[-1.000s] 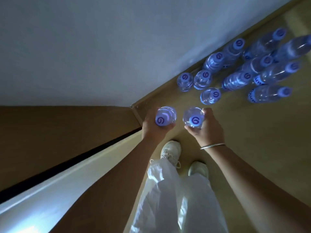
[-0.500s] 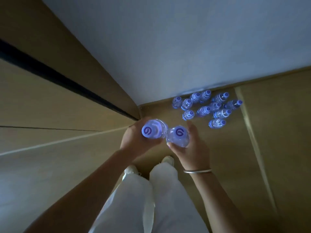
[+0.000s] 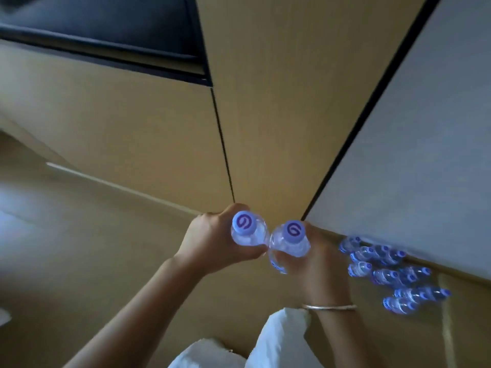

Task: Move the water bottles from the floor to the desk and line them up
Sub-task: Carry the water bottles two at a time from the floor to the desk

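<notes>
My left hand (image 3: 212, 243) grips a clear water bottle (image 3: 248, 233) with a purple-marked cap, held upright in front of me. My right hand (image 3: 317, 264) grips a second bottle (image 3: 289, 241) of the same kind, and the two bottles touch side by side. Several more water bottles (image 3: 388, 274) remain on the wooden floor at the lower right, next to the white wall; some stand, some lie down, and blur hides the details. No desk top shows plainly in this view.
Tan wooden cabinet panels (image 3: 148, 128) with a dark vertical seam fill the middle. A dark recess (image 3: 106, 25) sits at the upper left. The white wall (image 3: 425, 144) rises on the right. My white trousers (image 3: 265, 346) show at the bottom.
Both hands have lifted their bottles away from the floor. My view has swung to the left, so the bottles left on the floor have slid to the lower right and look smaller.
</notes>
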